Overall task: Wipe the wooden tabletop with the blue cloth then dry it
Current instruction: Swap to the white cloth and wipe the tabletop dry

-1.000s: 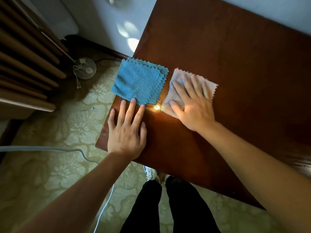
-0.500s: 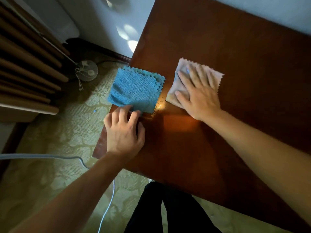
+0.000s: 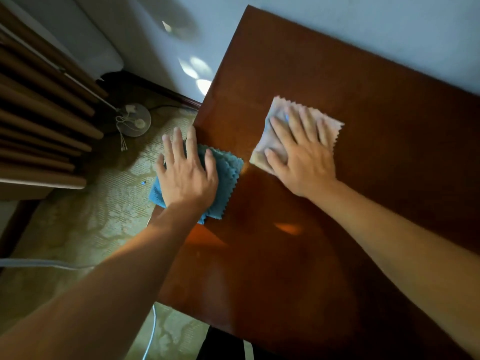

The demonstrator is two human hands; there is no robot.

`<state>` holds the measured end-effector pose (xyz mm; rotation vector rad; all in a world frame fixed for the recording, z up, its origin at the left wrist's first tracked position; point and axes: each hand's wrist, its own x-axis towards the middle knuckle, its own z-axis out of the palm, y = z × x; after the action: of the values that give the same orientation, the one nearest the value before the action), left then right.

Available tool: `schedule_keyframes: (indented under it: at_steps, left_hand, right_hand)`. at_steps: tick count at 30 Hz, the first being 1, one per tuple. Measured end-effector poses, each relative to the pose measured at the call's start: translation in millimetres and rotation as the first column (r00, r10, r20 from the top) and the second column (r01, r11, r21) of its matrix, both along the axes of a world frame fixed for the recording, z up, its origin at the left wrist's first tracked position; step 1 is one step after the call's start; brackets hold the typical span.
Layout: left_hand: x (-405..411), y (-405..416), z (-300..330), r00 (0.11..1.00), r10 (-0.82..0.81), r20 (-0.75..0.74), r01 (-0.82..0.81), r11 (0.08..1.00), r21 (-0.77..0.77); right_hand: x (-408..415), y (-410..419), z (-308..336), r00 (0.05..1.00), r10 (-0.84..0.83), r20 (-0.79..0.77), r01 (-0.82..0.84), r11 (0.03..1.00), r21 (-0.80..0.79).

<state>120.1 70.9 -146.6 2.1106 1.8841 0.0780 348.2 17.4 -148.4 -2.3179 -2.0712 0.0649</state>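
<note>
A folded blue cloth with zigzag edges lies at the left edge of the dark wooden tabletop, partly hanging over the edge. My left hand lies flat on top of it with fingers spread and straight, covering most of it. A pale pinkish cloth lies further right on the tabletop. My right hand presses flat on that pale cloth with straight fingers.
A pale wall runs behind the table. On the patterned carpet to the left stand a round white fan base with cords and brown slatted furniture. A light cable crosses the floor. My dark trouser legs show below the table's near edge.
My left hand moved from the bare table edge onto the blue cloth and now covers it. My right hand slid the pale cloth away from me and to the right.
</note>
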Motion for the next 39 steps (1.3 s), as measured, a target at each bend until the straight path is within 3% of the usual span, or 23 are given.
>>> schedule_keyframes:
  at_steps: [4,7,9,14,18,21,27,31,34,39]
  left_hand:
    - [-3,-7,1,1.0,0.017,-0.006,-0.017,1.0,0.008]
    - [-6,-15,6,0.999,-0.002,-0.037,0.001,1.0,-0.006]
    - [-7,-17,8,0.999,-0.008,-0.054,0.008,1.0,-0.016]
    - [-5,-16,7,0.999,0.0,-0.038,-0.001,1.0,-0.012]
    - [-6,-15,9,1.0,0.008,0.008,-0.008,1.0,-0.01]
    - [-7,-16,12,1.0,0.019,0.003,-0.019,0.999,-0.037]
    - [-6,-16,11,1.0,0.024,0.004,-0.024,0.999,-0.036]
    - [-6,-15,11,0.999,0.049,-0.001,-0.049,0.998,-0.044]
    - [-5,-15,12,0.999,0.047,0.016,-0.047,0.999,-0.025]
    - [-5,-15,14,1.0,0.029,0.002,-0.028,0.999,-0.025]
  right_hand:
    - [-13,16,-2,1.0,-0.029,-0.008,0.029,0.999,0.03]
    - [-24,-20,-5,0.986,0.162,-0.042,-0.16,0.986,0.034]
    - [-8,-7,-4,0.98,0.196,-0.039,-0.195,0.981,0.019]
    - [0,82,5,0.988,-0.142,-0.062,0.139,0.989,-0.053]
    - [-64,55,2,0.994,0.094,-0.058,-0.096,0.995,-0.032]
    - [-56,59,6,0.979,0.194,-0.067,-0.199,0.977,-0.076]
    - [-54,126,5,0.994,-0.083,-0.068,0.08,0.996,-0.048]
    - [-92,85,2,0.984,0.15,-0.091,-0.153,0.988,-0.031]
    - [-67,105,4,0.954,0.281,-0.1,-0.286,0.958,-0.038]
    - [-25,180,6,0.995,-0.014,-0.098,0.006,0.996,-0.086]
